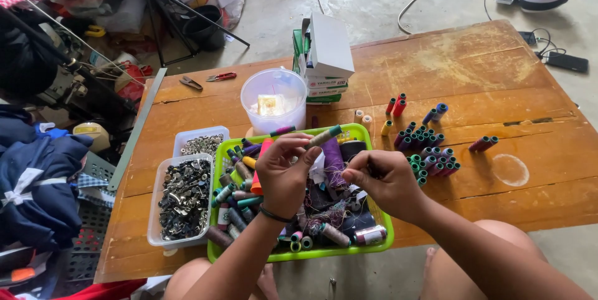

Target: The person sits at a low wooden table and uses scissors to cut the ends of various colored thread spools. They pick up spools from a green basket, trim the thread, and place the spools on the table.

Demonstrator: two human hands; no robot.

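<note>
**stitchy_k:** Sorting setup looks like this: wooden worktop (473,69), green tray (374,247) at the near edge full of mixed thread spools and loose tangles, and a clear tub of metal bits (182,197) to its left with a smaller tub of the same behind it. A round clear container (274,97) and some stacked boxes (324,57) sit behind the tray, and a cluster of spools (430,150) lies to the right of it. How would you handle the spool in hand?

**bobbin_dad:** Judging from the shot, the beige spool (325,135) is up over the tray, pinched at its lower end by the fingertips of the left hand (283,172), with the rest of that hand curled in. The right hand (383,181) is closed into a loose fist beside it, over the tray's right half. I can't tell whether it has a thread end between the fingers; it's too fine to see.

**stitchy_k:** Any tips?

**bobbin_dad:** I'd keep it right above the tray so stray thread drops back in. Hold the spool by the ends, not the wound part, or the grip smears the windings. Pull any loose tail slowly and straight off, because that purple tangle (333,163) underneath will snag anything dragged across it.
</note>
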